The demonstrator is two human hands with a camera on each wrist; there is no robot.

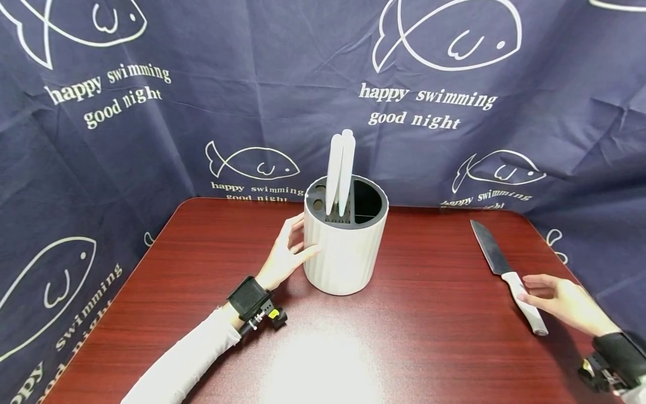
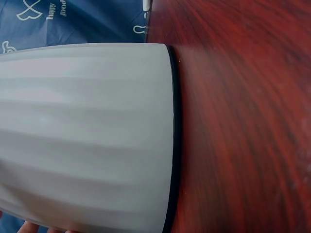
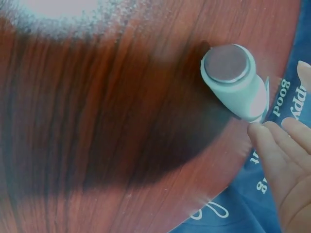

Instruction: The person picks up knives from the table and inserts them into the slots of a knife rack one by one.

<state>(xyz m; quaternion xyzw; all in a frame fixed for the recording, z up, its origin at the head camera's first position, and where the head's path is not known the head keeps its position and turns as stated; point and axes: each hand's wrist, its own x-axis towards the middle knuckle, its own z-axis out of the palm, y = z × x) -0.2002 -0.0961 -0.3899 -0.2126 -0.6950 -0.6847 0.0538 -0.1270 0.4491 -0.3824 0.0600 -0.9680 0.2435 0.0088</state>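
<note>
A white ribbed knife block (image 1: 344, 261) with a dark slotted top stands on the table, two white-handled utensils (image 1: 339, 174) upright in it. My left hand (image 1: 285, 255) rests against its left side, thumb toward the front and fingers farther back. In the left wrist view the block's wall (image 2: 87, 131) fills much of the picture, with fingertips (image 2: 29, 227) at its lower edge. On the right lies a kitchen knife (image 1: 525, 303), dark blade pointing away. My right hand (image 1: 570, 303) is at its white handle (image 3: 233, 80), thumb and fingers extended, fingertips right by the handle.
The reddish wooden table (image 1: 429, 336) has a bright glare patch near its front. Behind it and along the sides hangs a blue cloth (image 1: 282, 101) printed with fish and lettering, close to the table's edge by the knife.
</note>
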